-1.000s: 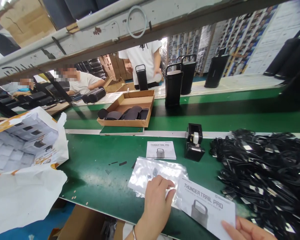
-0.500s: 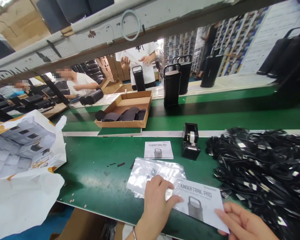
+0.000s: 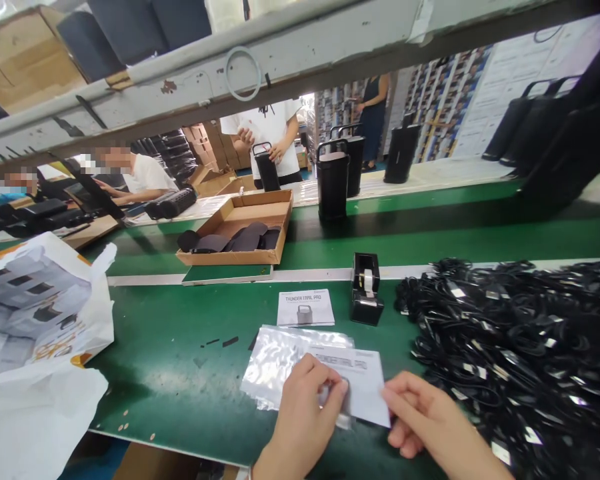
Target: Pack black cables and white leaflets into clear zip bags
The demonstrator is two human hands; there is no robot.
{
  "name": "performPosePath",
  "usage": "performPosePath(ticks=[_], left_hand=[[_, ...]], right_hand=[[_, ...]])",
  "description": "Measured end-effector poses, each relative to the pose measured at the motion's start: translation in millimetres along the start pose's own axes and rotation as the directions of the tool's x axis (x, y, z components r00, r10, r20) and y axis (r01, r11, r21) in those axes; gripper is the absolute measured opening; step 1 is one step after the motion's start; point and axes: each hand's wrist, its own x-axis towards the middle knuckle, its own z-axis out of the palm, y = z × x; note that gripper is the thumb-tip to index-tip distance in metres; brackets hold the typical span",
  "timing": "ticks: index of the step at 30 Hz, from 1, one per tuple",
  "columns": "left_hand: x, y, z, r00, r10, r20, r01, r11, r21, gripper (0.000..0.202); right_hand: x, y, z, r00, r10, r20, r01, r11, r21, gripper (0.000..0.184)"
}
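Pinching the leaflet by its right edge, my right hand holds it at the bags — whether my curled left hand grips anything, I cannot tell. Green bench stretches left to the sack — cables crowd near my right.

You have passing room low and left of centre, over the glossy green desk between the crumpled white paper bag at far left and the flat clear plastic bags. Right of centre, the black tape dispenser and tangled black cable heap obstruct you; the long grey beam bars the top.
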Motion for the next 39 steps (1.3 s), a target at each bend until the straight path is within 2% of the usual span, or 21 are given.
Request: performPosePath(ticks=[4, 6, 7, 9, 11, 12, 13, 14, 15, 16, 18, 21, 23, 24, 26, 28, 30, 33, 36, 39], left_hand=[[3.3, 0.2, 3.4, 0.998, 0.044, 0.033, -0.039, 0.989, -0.142, 0.014], [4.4, -2.3, 3.7, 0.999, 0.048, 0.027, -0.043, 0.986, -0.161, 0.015], [4.8, -4.4, 3.3, 0.999, 0.041, 0.021, -0.037, 0.988, -0.148, 0.016], [5.3, -9.8, 2.4, 1.000, 0.023, 0.004, -0.022, 0.996, -0.089, 0.017], [5.6, -16.0, 2.9, 1.000, 0.025, -0.015, -0.025, 1.000, -0.005, 0.018], [5.7, -18.8, 3.9, 0.999, 0.037, -0.026, -0.036, 0.999, 0.041, 0.018], [5.8, -21.0, 5.2, 0.998, 0.051, -0.037, -0.048, 0.995, 0.087, 0.017], [6.1, -22.4, 6.7, 0.997, 0.064, -0.046, -0.058, 0.990, 0.128, 0.017], [6.4, -22.8, 8.0, 0.996, 0.074, -0.046, -0.066, 0.985, 0.161, 0.017], [6.9, -22.3, 8.8, 0.996, 0.078, -0.039, -0.070, 0.981, 0.183, 0.017], [7.7, -19.1, 8.6, 0.997, 0.070, -0.019, -0.065, 0.979, 0.192, 0.016], [7.9, -12.8, 5.0, 1.000, 0.029, -0.010, -0.027, 0.991, 0.134, 0.015], [7.1, -10.7, 2.7, 1.000, -0.011, -0.015, 0.012, 0.998, 0.062, 0.015], [6.6, -10.7, 2.2, 0.999, -0.033, -0.019, 0.033, 0.999, 0.018, 0.015], [5.7, -12.1, 2.2, 0.996, -0.076, -0.042, 0.073, 0.994, -0.077, 0.014], [5.4, -14.2, 2.8, 0.991, -0.112, -0.072, 0.099, 0.980, -0.174, 0.013], [5.5, -15.7, 2.8, 0.988, -0.128, -0.090, 0.102, 0.962, -0.253, 0.013], [5.5, -15.4, 0.9, 0.990, -0.115, -0.085, 0.084, 0.947, -0.310, 0.014], [3.6, -12.1, -0.8, 0.996, -0.076, -0.048, 0.057, 0.948, -0.312, 0.014], [-0.3, -6.3, 0.0, 0.999, -0.043, -0.016, 0.036, 0.952, -0.304, 0.014]], right_hand=[[15.6, -16.0, 30.7, 0.973, -0.213, 0.094, 0.231, 0.937, -0.263, 0.016], [18.5, -26.3, 30.7, 0.951, -0.294, 0.097, 0.308, 0.876, -0.370, 0.018], [18.8, -30.1, 24.3, 0.943, -0.323, 0.078, 0.324, 0.845, -0.425, 0.019], [18.0, -31.9, -1.3, 0.930, -0.367, -0.018, 0.300, 0.787, -0.539, 0.024], [16.7, -25.3, -38.3, 0.891, -0.425, -0.160, 0.217, 0.707, -0.673, 0.035], [16.2, -19.7, -57.2, 0.836, -0.515, -0.191, 0.162, 0.564, -0.809, 0.038], [15.9, -13.8, -74.2, 0.795, -0.584, -0.164, 0.133, 0.432, -0.892, 0.038], [15.8, -8.4, -87.9, 0.767, -0.628, -0.129, 0.140, 0.360, -0.922, 0.036], [15.8, -4.2, -97.4, 0.748, -0.656, -0.096, 0.155, 0.315, -0.936, 0.035], [15.8, -1.8, -102.3, 0.741, -0.666, -0.078, 0.177, 0.305, -0.936, 0.035], [15.7, -2.5, -99.5, 0.738, -0.666, -0.113, 0.194, 0.369, -0.909, 0.035], [14.9, -12.3, -74.7, 0.753, -0.600, -0.272, 0.193, 0.596, -0.780, 0.032], [14.1, -18.8, -52.7, 0.829, -0.455, -0.325, 0.209, 0.791, -0.575, 0.030], [13.8, -20.9, -41.7, 0.884, -0.364, -0.294, 0.208, 0.869, -0.450, 0.029], [13.6, -21.9, -21.9, 0.967, -0.216, -0.134, 0.180, 0.954, -0.240, 0.029], [13.7, -20.2, -8.0, 0.984, -0.173, 0.037, 0.177, 0.962, -0.209, 0.026], [13.9, -18.8, -1.8, 0.974, -0.195, 0.114, 0.223, 0.915, -0.337, 0.025], [14.0, -23.4, -1.6, 0.963, -0.228, 0.146, 0.270, 0.820, -0.505, 0.027], [16.2, -35.5, 0.6, 0.963, -0.208, 0.174, 0.268, 0.819, -0.507, 0.027], [22.0, -45.3, 11.7, 0.969, -0.179, 0.171, 0.241, 0.837, -0.492, 0.025]])
